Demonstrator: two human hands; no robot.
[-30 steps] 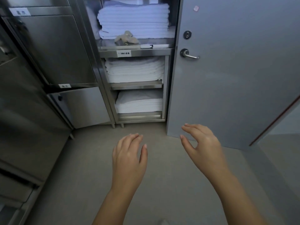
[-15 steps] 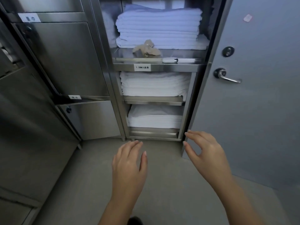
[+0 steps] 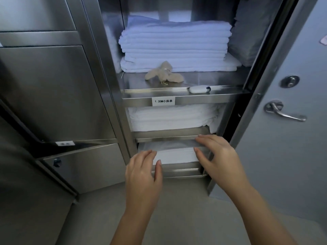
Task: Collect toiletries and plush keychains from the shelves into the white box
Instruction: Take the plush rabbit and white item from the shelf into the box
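A beige plush keychain (image 3: 163, 73) with a gold ring lies on the upper steel shelf (image 3: 221, 93), in front of folded white towels. A small white toiletry item (image 3: 199, 89) with a dark end rests on that shelf's front lip to the right. My left hand (image 3: 143, 175) and my right hand (image 3: 217, 156) hover empty, fingers relaxed, in front of the lowest shelves, well below both items. The white box is out of sight.
Stacks of folded white towels (image 3: 175, 45) and sheets (image 3: 169, 117) fill the open steel cabinet. Closed steel cabinet doors (image 3: 53, 92) stand on the left. A grey door (image 3: 292, 156) with a lever handle (image 3: 281, 112) stands on the right. Grey floor lies below.
The view has moved closer to the open cabinet. Both hands have risen forward from the floor area to the level of the lower shelves, still empty.
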